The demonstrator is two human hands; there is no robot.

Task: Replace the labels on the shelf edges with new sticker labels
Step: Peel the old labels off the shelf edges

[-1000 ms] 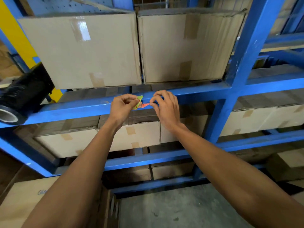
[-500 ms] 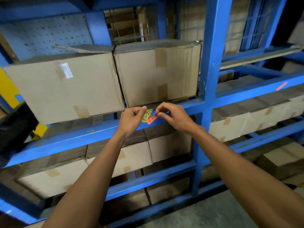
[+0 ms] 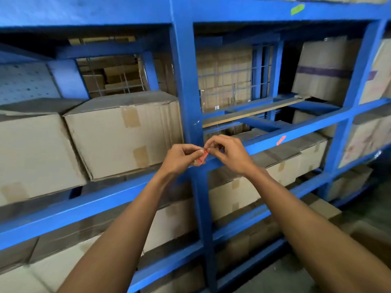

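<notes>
A blue steel rack [image 3: 184,85] fills the frame, its bays packed with taped cardboard boxes [image 3: 124,134]. You stand before the upright, both arms raised to the shelf beam [image 3: 296,130] that runs off to your right. On that beam, well apart from your hands, an orange label [image 3: 281,140] is stuck to the edge; a green label [image 3: 297,9] sits on the beam high above. Your left hand [image 3: 179,158] and right hand [image 3: 229,154] meet just in front of the upright, fingers curled, each pinching an end of a small red sticker [image 3: 202,157]. Judged from its size and the way it bends, the sticker is near weightless, thin and floppy, and likely tacky on one face. It may curl onto itself or cling to your fingertips, so hold it by its very corners and keep it taut. Whether backing paper is on it cannot be told.
</notes>
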